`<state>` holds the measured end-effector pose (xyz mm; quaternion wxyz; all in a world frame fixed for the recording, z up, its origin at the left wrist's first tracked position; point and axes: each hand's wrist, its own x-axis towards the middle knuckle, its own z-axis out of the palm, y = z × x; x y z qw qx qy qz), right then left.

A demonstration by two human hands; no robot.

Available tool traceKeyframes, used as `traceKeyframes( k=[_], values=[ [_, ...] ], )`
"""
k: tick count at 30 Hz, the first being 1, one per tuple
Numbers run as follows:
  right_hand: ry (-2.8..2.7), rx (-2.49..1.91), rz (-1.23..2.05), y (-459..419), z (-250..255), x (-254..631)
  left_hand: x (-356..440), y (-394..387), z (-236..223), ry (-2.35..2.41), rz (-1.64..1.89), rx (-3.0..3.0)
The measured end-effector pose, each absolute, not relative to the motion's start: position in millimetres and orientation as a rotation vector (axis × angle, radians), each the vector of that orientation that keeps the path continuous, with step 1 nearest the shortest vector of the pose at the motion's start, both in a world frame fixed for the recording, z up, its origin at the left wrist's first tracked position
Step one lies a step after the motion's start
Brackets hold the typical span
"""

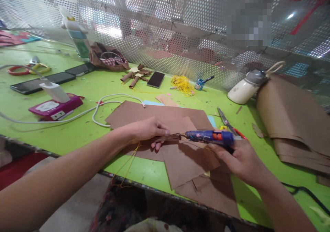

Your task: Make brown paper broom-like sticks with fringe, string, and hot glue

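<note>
My left hand [152,130] is closed around a bundle of thin brown paper strips [174,137], thumb on top and fingertips below. Yellow string [132,159] trails from the bundle over the table's front edge. In my right hand [239,159] is a blue hot glue gun [206,136], its nozzle pointing left at the end of the strips; whether it touches them I cannot tell. Beneath both hands lie several overlapping sheets of brown paper [190,166]. Silver scissors [225,120] with a red handle rest just beyond my right hand, partly hidden by it.
A purple power strip [55,106] with a white cable sits at left, near tablets [43,82] and scissors [29,68]. Behind the paper lie a phone [155,79], yellow string [182,84] and a small blue jar [199,84]. A white bottle [244,87] leans by folded brown paper [294,118].
</note>
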<state>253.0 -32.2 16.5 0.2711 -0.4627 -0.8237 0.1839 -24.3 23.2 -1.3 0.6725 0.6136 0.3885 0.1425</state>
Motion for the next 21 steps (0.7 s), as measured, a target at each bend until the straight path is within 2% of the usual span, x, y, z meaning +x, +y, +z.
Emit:
traceKeyframes(
  k=[4, 8, 13, 21],
  values=[
    [-2.095, -1.271, 0.741, -30.5, 19.9, 250.9, -24.8, 23.8, 0.5, 0.888, 0.294, 1.388],
    [-1.923, -1.288, 1.125, -27.7, 18.3, 258.5, -26.2, 26.2, -1.6, 0.872, 0.269, 1.42],
    [-1.69, -1.043, 1.611, -26.8, 14.5, 268.5, -27.2, 27.9, -4.4, 0.891, 0.266, 1.411],
    [-1.641, -0.855, 1.731, -27.3, 17.4, 267.5, -24.8, 25.8, -0.2, 0.926, 0.251, 1.371]
  ],
)
